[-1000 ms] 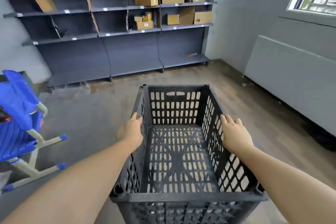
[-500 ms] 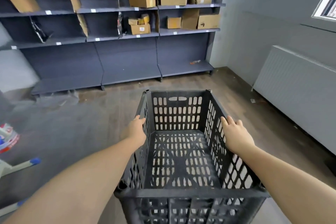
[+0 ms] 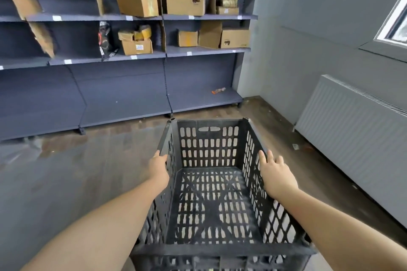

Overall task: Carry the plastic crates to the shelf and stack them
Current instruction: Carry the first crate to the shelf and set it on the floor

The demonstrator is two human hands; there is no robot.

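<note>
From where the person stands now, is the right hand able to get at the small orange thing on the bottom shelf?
Probably not yet. The right hand grips the black crate's right wall, and open floor separates it from the orange item on the bottom shelf. Nothing blocks the path.

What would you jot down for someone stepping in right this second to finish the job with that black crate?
Left hand: grips the left wall of the black crate at its top edge.
Right hand: grips the right wall, fingers over the rim.
The crate is empty, held in the air above the wooden floor, facing the grey shelf unit.
The bottom shelf holds only a small orange item; cardboard boxes fill the upper shelves.
Done: crate picked up and brought near the shelf.
Left: walk the last stretch and set it down on the shelf. No other crates are in view to stack.
</note>
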